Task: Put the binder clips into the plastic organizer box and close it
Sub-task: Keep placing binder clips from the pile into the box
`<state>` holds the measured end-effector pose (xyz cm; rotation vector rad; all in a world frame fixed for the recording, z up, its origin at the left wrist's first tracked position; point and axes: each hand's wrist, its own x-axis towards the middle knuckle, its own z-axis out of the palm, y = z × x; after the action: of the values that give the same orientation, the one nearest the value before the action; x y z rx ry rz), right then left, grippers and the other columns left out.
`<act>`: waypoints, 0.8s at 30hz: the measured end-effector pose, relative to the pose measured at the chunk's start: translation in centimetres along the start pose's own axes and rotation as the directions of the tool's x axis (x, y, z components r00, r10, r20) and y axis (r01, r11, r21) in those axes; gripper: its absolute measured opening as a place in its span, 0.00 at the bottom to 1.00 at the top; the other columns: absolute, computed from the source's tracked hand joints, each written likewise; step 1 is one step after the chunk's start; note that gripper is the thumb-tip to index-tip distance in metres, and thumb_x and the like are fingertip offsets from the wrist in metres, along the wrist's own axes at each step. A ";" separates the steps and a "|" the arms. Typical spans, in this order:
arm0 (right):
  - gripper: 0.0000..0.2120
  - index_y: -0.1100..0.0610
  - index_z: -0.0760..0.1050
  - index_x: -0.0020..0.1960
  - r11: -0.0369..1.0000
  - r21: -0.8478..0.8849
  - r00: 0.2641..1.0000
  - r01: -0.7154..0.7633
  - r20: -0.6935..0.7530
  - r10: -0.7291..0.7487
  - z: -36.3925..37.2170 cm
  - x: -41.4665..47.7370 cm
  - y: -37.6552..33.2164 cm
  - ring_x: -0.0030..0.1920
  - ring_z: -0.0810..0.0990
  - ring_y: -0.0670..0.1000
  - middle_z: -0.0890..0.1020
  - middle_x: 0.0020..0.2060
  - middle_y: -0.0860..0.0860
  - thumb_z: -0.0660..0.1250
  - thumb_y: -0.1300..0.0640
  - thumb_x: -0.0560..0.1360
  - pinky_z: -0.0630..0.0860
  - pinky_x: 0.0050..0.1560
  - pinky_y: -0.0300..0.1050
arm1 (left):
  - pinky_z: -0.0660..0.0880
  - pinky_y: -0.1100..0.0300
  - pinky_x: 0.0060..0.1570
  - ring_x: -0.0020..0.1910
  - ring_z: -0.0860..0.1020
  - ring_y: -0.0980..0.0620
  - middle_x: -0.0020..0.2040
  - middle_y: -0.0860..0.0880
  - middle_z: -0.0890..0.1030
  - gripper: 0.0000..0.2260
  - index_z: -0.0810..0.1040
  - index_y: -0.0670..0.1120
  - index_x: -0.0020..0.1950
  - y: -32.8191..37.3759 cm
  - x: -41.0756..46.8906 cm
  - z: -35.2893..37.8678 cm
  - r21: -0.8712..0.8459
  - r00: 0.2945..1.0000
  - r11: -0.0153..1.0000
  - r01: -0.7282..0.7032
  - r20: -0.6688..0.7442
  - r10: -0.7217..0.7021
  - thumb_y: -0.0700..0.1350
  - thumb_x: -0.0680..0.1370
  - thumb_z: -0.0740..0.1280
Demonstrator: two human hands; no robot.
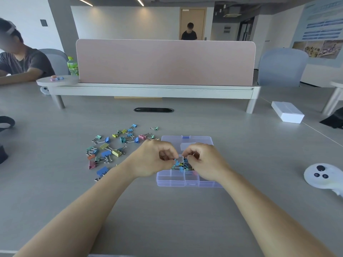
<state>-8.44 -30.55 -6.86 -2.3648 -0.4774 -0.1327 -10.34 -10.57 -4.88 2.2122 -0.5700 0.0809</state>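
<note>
A clear purple plastic organizer box [171,179] lies open on the grey table, its lid [194,140] folded back away from me. Several coloured binder clips [181,165] fill a middle compartment. My left hand [154,159] and my right hand [203,161] hover together over that compartment, fingers curled. Both pinch binder clips at the point where they meet, a blue one showing between the fingertips. A loose heap of several binder clips [111,145] in blue, yellow, pink and green lies on the table left of the box.
A white controller [323,175] lies at the right, a white carton [287,112] farther back right. A pink divider screen [165,63] on a raised shelf closes the far side, with a cable slot [153,110] before it. A seated person [20,62] is at the far left.
</note>
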 end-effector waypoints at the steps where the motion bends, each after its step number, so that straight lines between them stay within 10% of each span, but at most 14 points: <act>1: 0.14 0.45 0.78 0.43 1.000 0.001 1.000 0.001 -0.001 -0.001 0.0 0.0 0.0 0.30 0.75 0.40 0.78 0.34 0.41 0.60 0.61 0.77 0.68 0.30 0.30 | 0.75 0.66 0.39 0.34 0.79 0.58 0.36 0.52 0.83 0.05 0.85 0.46 0.44 0.0 0.0 0.0 0.041 1.000 0.999 -0.026 0.000 0.026 0.36 0.72 0.73; 19: 0.14 0.48 0.77 0.38 0.997 0.044 0.998 0.065 0.006 -0.065 -1.0 -0.5 -0.7 0.32 0.75 0.43 0.77 0.40 0.45 0.62 0.65 0.73 0.70 0.35 0.36 | 0.73 0.62 0.46 0.48 0.77 0.52 0.47 0.52 0.82 0.13 0.85 0.53 0.49 1.3 0.1 1.2 0.563 0.991 0.818 -0.122 0.029 0.128 0.41 0.74 0.63; 24: 0.11 0.49 0.80 0.37 0.991 0.002 0.989 0.131 0.061 -0.131 -0.6 -1.0 -0.8 0.50 0.75 0.43 0.77 0.45 0.43 0.60 0.58 0.70 0.75 0.46 0.49 | 0.65 0.71 0.37 0.44 0.76 0.55 0.43 0.54 0.83 0.13 0.82 0.52 0.53 1.0 0.3 1.2 0.513 0.991 0.852 -0.103 -0.020 0.131 0.40 0.73 0.64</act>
<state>-9.66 -30.69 -6.17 -2.3441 -0.6632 -0.1214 -10.68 -12.14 -4.93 2.6773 -0.7160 0.3977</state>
